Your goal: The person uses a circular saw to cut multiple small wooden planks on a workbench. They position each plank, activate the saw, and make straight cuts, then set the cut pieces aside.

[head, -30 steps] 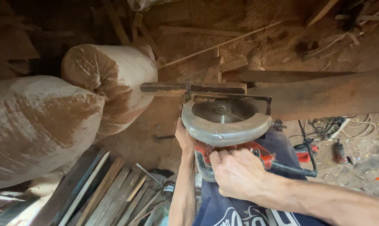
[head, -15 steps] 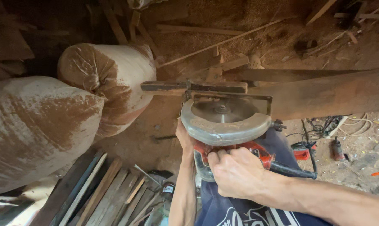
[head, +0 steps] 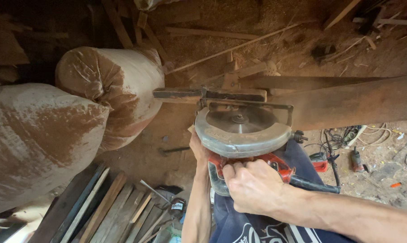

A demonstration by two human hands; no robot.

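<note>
Right hand (head: pixel 253 186) grips circular saw (head: pixel 241 132) (left hand (head: pixel 198 148) underneath)

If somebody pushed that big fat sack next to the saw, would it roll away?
Probably not. The big sack looks stuffed full and slumps against the second sack, so it is likely heavy. Its skin is wrinkled and soft, so a push would probably dent it rather than roll it.

Single head view — looks steeply down, close over hands.
</note>
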